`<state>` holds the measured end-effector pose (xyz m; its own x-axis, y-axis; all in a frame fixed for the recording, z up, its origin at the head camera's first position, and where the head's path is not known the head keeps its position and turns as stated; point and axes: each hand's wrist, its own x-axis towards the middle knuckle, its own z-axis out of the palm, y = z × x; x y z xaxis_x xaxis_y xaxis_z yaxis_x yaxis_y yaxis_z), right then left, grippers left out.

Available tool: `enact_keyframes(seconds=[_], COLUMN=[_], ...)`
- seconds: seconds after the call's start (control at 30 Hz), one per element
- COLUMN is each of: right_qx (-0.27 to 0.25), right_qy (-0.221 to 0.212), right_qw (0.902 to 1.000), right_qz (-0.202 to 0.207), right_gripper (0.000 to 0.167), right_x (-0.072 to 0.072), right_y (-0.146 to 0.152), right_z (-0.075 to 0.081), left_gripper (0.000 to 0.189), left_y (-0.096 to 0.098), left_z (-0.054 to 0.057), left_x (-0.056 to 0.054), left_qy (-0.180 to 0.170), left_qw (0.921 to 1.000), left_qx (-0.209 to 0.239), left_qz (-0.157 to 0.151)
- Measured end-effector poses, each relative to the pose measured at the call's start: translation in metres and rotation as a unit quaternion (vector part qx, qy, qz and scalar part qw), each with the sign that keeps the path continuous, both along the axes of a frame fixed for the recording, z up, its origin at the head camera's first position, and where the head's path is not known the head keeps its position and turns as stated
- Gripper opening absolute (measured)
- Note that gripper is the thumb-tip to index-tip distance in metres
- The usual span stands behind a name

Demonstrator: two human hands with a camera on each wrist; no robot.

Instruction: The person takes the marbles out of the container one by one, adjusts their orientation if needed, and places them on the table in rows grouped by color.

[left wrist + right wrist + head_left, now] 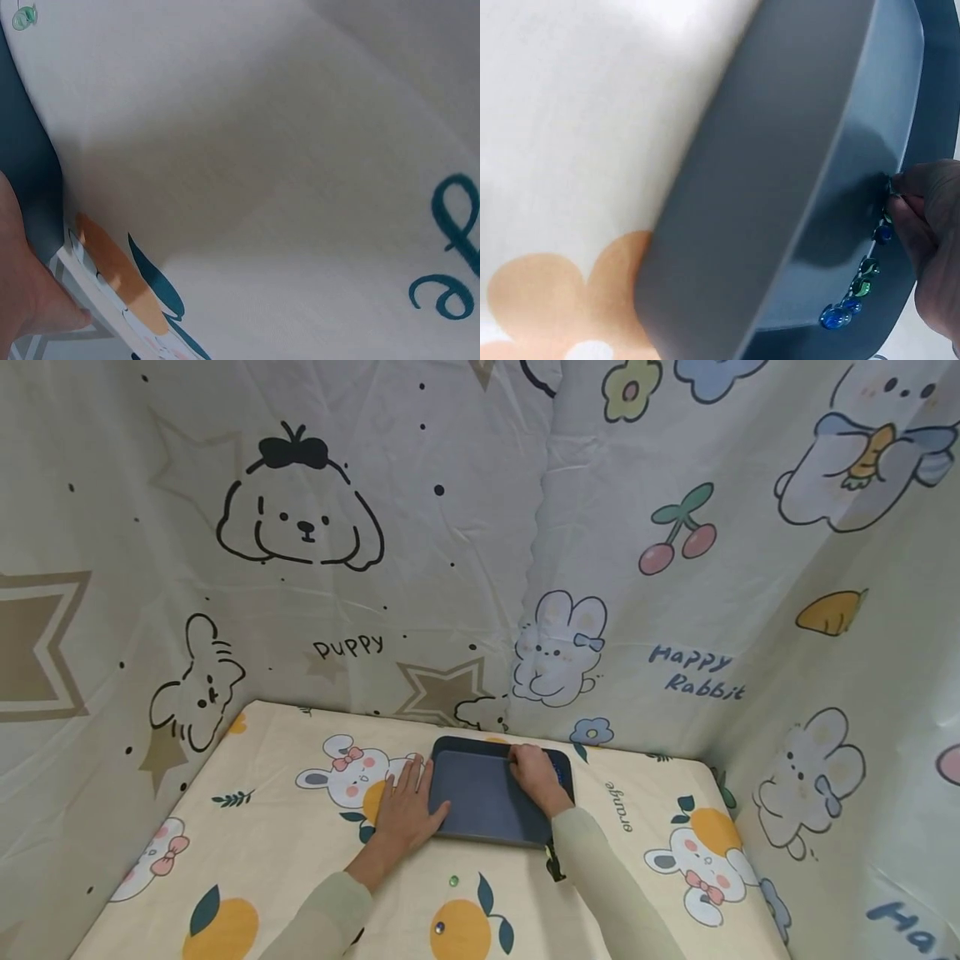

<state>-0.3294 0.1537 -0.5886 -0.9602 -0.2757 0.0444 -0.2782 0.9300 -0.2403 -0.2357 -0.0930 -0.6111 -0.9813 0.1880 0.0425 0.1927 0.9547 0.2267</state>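
A dark blue-grey rectangular tray (480, 793) lies on the cloth-covered surface. My left hand (407, 802) rests at the tray's left side with its fingers extended; in the left wrist view, part of that hand (34, 292) shows beside the dark tray wall (30, 157). Inside the tray, my right hand (536, 777) is at the far right part. Seen from the right wrist, the thumb and finger of this hand (937, 232) pinch a small glass marble (890, 184), mostly hidden. Several blue and green marbles (861, 286) line up along the tray's inner edge below the fingertips.
A green marble (453, 881) and a dark blue marble (439, 927) lie on the printed cloth (300, 852) in front of the tray. A black strap-like thing (554, 864) shows by the right sleeve. Patterned curtains (420, 568) rise behind and at both sides.
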Motion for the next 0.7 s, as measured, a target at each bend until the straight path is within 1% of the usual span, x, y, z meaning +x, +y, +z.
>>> enact_keyframes(seconds=[0.2, 0.33, 0.47, 0.57, 0.7], right_qx=[-0.035, -0.077, -0.132, -0.174, -0.241], right_qy=[0.029, 0.058, 0.077, 0.070, 0.051], right_qw=[0.9988, 0.9952, 0.9882, 0.9819, 0.9677], right_qz=[0.014, 0.015, 0.014, 0.026, 0.053], right_gripper=[0.009, 0.009, 0.009, 0.010, 0.010], right_x=[0.006, 0.016, 0.034, 0.052, 0.079], right_y=[0.003, 0.001, 0.000, -0.001, -0.006], right_z=[-0.001, 0.008, 0.019, 0.024, 0.028], left_gripper=[0.085, 0.085, 0.084, 0.084, 0.084], left_y=[0.001, 0.001, 0.001, 0.002, 0.001], left_z=[0.003, 0.004, 0.002, 0.001, 0.001], left_x=[0.001, 0.001, 0.000, 0.000, 0.000], left_qy=[-0.004, -0.002, -0.001, -0.001, 0.000], left_qw=[1.0000, 1.0000, 1.0000, 1.0000, 1.0000], left_qx=[0.000, -0.001, 0.005, 0.006, 0.004], left_qz=[0.004, 0.005, 0.003, 0.002, 0.001])
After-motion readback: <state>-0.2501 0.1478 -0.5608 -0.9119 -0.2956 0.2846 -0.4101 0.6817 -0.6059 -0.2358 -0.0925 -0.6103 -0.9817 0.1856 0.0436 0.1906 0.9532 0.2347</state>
